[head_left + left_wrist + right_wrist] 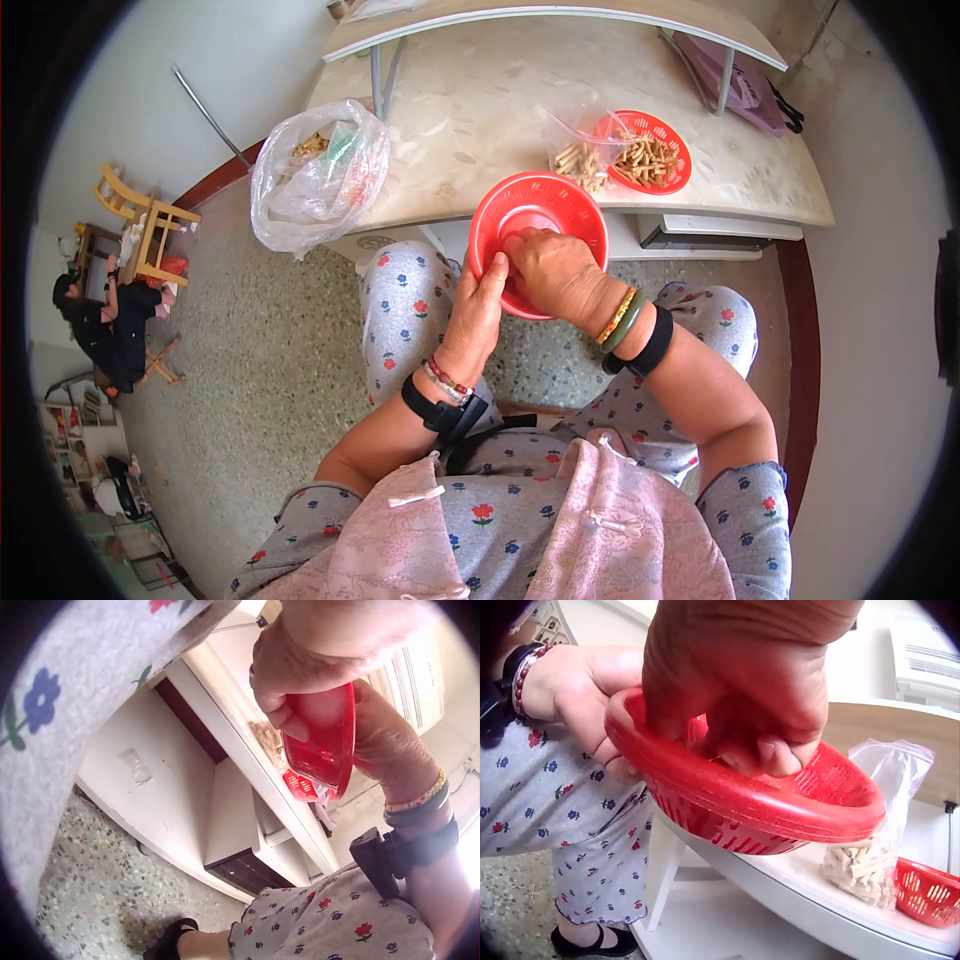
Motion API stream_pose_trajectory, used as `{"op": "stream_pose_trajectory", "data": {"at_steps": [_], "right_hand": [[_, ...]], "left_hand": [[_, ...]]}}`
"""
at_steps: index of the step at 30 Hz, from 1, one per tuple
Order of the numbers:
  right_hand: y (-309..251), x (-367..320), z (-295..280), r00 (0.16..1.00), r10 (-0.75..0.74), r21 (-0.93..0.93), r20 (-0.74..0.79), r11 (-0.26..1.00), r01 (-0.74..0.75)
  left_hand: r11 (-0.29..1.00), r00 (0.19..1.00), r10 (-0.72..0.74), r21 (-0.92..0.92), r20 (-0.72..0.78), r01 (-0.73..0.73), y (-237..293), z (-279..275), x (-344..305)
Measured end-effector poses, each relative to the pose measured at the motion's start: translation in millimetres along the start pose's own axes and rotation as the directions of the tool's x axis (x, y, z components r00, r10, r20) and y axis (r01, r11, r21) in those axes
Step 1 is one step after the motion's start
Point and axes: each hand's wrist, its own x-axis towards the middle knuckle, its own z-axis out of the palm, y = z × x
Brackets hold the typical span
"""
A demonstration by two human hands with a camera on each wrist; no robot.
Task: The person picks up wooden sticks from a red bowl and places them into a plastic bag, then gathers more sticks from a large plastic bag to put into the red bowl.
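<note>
Holding red basket (pixel 535 190): left hand (pixel 474 313) | right hand (pixel 558 274): curled inside, grip unclear

"Where does the head view look from?"
"Above, forward and down: table (pixel 470 110) around one o'clock, red basket (pixel 587 210) near the middle."
"And the left wrist?"
"Low, close and tilted, with the red basket at two o'clock and floor (pixel 82 859) at eight."
"The right?"
"Nearest, facing across the rim, the right hand (pixel 742 682) filling twelve o'clock."
"Shared?"
"All three show the red basket. Head and right wrist share the bag of sticks (pixel 861 866), at one and four o'clock."
</note>
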Motion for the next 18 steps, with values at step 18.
{"op": "stream_pose_trajectory", "data": {"at_steps": [18], "right_hand": [[32,-4,-34,0.959,0.282,0.268,0.005,0.924,-0.273]], "left_hand": [[0.991,0.999,-0.035,-0.130,-0.018,0.033,9,5,-6]]}}
